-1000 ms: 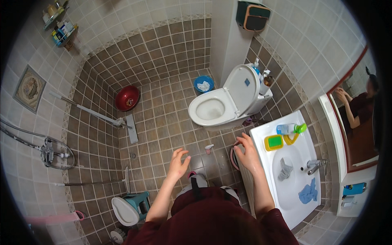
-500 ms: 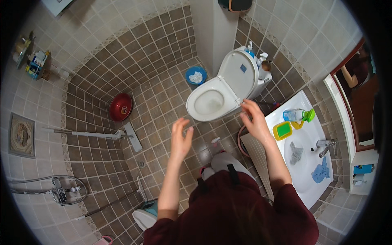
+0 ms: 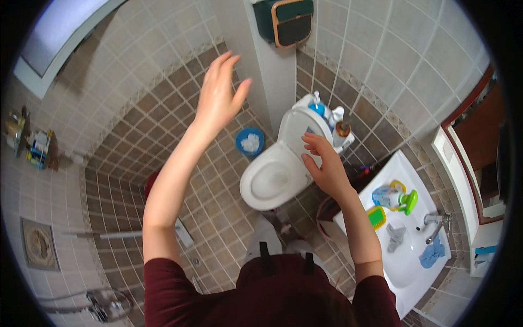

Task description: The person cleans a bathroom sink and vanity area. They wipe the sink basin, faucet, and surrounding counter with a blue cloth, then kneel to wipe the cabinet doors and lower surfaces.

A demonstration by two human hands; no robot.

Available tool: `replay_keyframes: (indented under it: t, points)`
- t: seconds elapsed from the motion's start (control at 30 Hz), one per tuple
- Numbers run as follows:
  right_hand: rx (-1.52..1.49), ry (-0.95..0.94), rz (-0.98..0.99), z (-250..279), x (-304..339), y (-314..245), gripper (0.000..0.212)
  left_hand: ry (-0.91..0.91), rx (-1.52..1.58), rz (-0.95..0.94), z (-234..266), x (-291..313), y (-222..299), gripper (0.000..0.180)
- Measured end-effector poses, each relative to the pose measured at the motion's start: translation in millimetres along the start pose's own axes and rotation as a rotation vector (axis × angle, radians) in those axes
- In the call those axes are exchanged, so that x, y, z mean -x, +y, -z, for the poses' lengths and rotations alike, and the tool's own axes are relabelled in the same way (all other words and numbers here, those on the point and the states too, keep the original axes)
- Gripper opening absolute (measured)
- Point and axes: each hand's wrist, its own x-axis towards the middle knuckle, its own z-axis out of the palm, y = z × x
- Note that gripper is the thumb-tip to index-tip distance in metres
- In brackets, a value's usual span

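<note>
My left hand [image 3: 219,98] is raised high in the head view, fingers apart and nothing in them, near the corner pillar [image 3: 269,71]. Over the toilet's edge hovers my right hand [image 3: 326,166], also empty, its fingers slightly curled and thumb apart. Beneath it stands the white toilet [image 3: 268,180], its lid [image 3: 297,129] raised and partly covered by that hand. Several pump bottles stand on the tank, among them a blue one [image 3: 316,107] and a brown one [image 3: 342,129]. A dark green tissue box with a tan frame [image 3: 292,24] hangs on the wall above.
A blue waste bin [image 3: 243,143] with white paper stands left of the toilet. On the right, the white washbasin [image 3: 406,283] bears a green-topped spray bottle [image 3: 395,199], a yellow-green soap dish [image 3: 376,217] and a blue cloth [image 3: 432,252]. A squeegee mop [image 3: 184,234] leans at left.
My left hand has gone up and forward, away from my body. My right hand has shifted slightly left, over the toilet. The view has tilted upward, and my body has stepped nearer the toilet.
</note>
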Motion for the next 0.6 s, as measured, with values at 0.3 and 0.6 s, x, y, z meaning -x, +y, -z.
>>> replay_keyframes:
  t: [0.3,0.6]
  points:
    - [0.089,0.045,0.019,-3.6,-143.6,19.4,0.036,0.09,-0.307,-0.169,-201.1,-257.9,-165.8,0.025]
    - [-0.078,0.051,-0.305,-21.9,-191.0,67.9,0.024,-0.044,0.004,0.276,-258.6,-318.7,-261.9,0.032]
